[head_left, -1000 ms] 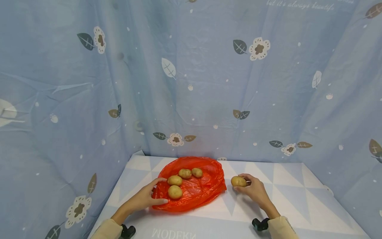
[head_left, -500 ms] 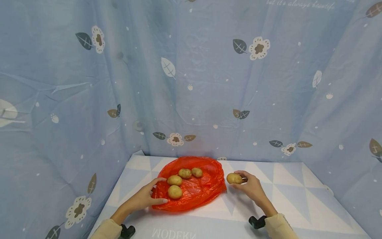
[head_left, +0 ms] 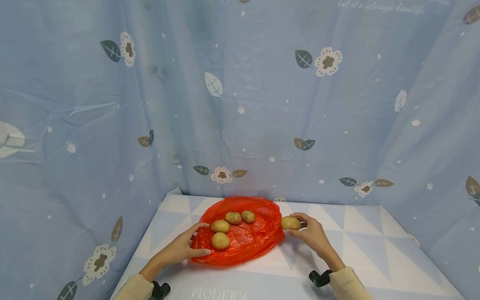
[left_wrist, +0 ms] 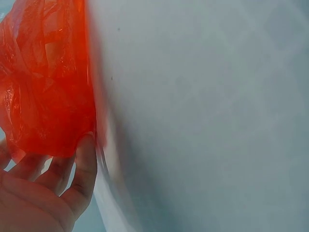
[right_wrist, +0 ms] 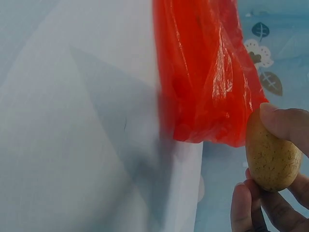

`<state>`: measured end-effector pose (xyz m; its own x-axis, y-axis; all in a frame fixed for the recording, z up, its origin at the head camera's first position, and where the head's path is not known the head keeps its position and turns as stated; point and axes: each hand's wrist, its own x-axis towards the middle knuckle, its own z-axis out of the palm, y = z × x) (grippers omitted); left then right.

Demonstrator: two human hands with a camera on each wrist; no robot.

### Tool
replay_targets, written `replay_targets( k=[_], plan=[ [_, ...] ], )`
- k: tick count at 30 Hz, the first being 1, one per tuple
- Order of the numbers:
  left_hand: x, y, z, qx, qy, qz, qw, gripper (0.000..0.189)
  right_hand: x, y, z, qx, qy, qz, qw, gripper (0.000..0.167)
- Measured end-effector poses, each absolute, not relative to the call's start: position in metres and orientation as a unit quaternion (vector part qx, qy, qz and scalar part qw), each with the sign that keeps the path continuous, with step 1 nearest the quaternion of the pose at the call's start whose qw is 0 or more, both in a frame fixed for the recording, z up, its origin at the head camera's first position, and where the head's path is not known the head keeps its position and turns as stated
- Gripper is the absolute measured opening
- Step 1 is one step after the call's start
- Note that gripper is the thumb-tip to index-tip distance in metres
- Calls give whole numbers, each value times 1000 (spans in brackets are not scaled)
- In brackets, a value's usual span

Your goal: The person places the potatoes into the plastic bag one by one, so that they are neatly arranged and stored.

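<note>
My right hand (head_left: 311, 234) grips a potato (head_left: 290, 223) between thumb and fingers, just past the right rim of a red plastic bag (head_left: 258, 250). In the right wrist view the potato (right_wrist: 271, 157) shows brown specks, with the thumb on top and fingers below. Several more potatoes (head_left: 220, 241) lie in the bag's wide mouth, toward its left and back. My left hand (head_left: 184, 246) touches the bag's left side, thumb and fingers spread wide apart. Its fingers (left_wrist: 86, 166) rest against the red plastic in the left wrist view.
The bag sits on a table with a white and pale-blue triangle cloth (head_left: 360, 246). Blue floral curtains (head_left: 262, 104) enclose the back and sides. A black wrist device (head_left: 319, 278) is worn on the right arm; another (head_left: 161, 290) on the left.
My right hand has carried the potato leftward and slightly back, up to the bag's right rim. The left hand and the potatoes in the bag have stayed put.
</note>
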<state>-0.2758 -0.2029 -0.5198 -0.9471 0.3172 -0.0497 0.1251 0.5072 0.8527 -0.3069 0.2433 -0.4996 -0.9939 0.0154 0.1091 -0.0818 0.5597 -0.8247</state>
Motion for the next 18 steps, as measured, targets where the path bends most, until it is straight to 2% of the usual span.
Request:
replay_targets(
  k=[18],
  plan=[
    [-275, -199, -519, 115, 865, 476, 107, 80, -312, 220, -499, 52, -874, 481, 54, 56]
  ],
)
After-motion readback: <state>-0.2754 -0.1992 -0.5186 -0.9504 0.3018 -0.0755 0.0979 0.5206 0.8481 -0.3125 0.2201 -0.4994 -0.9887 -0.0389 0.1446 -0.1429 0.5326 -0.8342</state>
